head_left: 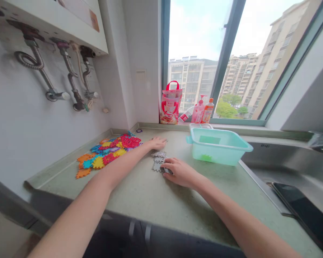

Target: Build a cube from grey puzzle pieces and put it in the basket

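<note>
My left hand (156,143) reaches far across the greenish countertop (156,200) and lies palm down beside a pile of colourful interlocking puzzle pieces (107,154); its fingers look stretched out. My right hand (177,171) rests on the counter with fingers curled over the edge of a few grey puzzle pieces (158,161) joined together. The grey pieces lie between my two hands.
A mint plastic basin (218,145) stands right of my hands, next to a steel sink (285,165). A dark phone (304,211) lies at the sink's edge. A red bag (171,104) and bottles (203,111) stand on the windowsill. Pipes (70,79) hang on the left wall.
</note>
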Action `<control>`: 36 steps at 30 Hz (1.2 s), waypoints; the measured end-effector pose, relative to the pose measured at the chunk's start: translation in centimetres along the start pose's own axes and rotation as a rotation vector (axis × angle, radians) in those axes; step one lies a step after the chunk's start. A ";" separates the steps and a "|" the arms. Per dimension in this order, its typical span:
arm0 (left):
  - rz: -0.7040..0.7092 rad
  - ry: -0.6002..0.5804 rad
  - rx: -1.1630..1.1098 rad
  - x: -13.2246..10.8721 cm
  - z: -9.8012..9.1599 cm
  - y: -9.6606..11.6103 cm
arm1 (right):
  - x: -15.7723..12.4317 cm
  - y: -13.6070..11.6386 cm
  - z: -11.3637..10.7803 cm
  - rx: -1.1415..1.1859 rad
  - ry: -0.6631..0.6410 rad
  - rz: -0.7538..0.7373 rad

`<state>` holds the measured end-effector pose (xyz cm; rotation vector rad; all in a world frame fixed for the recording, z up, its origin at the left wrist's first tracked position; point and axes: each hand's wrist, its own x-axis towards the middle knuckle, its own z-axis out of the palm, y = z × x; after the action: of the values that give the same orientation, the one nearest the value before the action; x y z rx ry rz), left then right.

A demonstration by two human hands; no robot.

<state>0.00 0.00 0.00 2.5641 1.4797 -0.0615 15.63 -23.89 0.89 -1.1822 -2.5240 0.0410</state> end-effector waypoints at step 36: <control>0.496 0.167 -0.391 -13.7 -1.5 -2.5 | 2.1 5.4 -1.9 0.076 -0.089 0.161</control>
<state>-9.10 -10.19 2.86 2.5576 0.7563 0.4670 18.99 -19.07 2.40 -1.3786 -2.4723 0.2323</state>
